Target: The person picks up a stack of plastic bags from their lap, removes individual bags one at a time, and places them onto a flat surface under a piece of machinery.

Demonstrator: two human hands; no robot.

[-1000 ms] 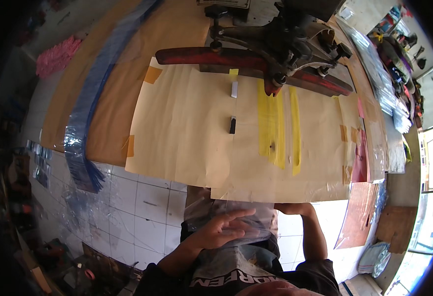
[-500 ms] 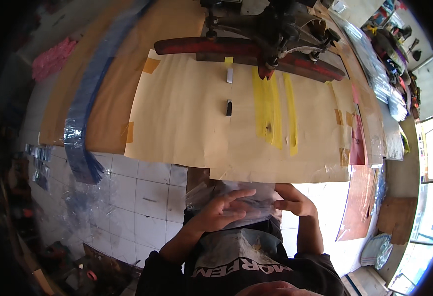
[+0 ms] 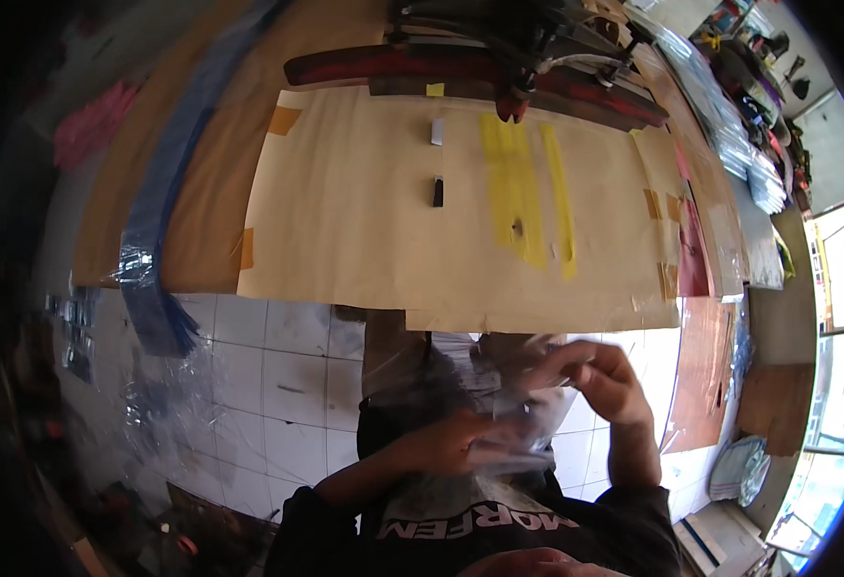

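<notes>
Clear plastic film (image 3: 523, 447), perhaps thin bags, is stretched over my lap in a loose, shiny bundle. My left hand (image 3: 451, 440) grips it low, close to my belly, with the fingers closed on its edge. Higher and to the right, my right hand (image 3: 603, 378) is bent at the wrist and pinches the upper part of the film. The film is blurred by motion, so its shape and number of layers cannot be made out. Beyond my hands lies the paper-covered table (image 3: 345, 212), its front edge just ahead of them.
A black and red metal frame with screw knobs (image 3: 513, 82) stands across the table's far side. Yellow tape strips (image 3: 513, 192) and two small blocks, one black (image 3: 437, 192), lie on the paper. Blue plastic strips (image 3: 153, 250) hang over the left edge. Plastic scraps (image 3: 167, 404) litter the tiles.
My left hand has moved down and closed on the film. My right hand has risen to the right, pulling film with it. The view has shifted slightly.
</notes>
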